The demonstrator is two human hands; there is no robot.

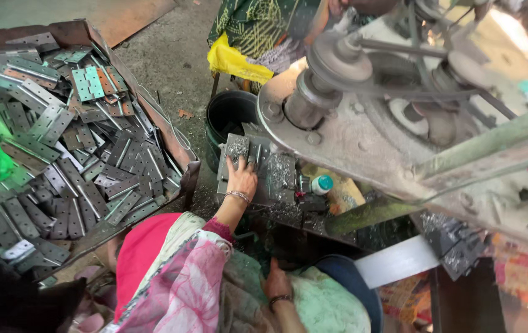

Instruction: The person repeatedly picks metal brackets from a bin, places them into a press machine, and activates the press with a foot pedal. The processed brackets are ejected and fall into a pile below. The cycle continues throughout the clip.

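Observation:
My left hand (241,177) reaches forward and lies palm down on a grey metal hinge plate (237,148) on the press bed (279,179), fingers spread over it. A bangle sits on that wrist, and the sleeve is pink and floral. My right hand (276,282), also with a bangle, rests on the pale cloth in my lap and holds nothing I can see. Metal shavings cover the press bed around the left hand.
A wooden crate (180,145) at left is heaped with grey hinge plates (73,142). A black bucket (230,114) stands behind the bed. The press's flywheel and frame (362,123) loom on the right. A teal-capped bottle (322,184) is nearby. Another person in green patterned cloth (251,24) sits beyond.

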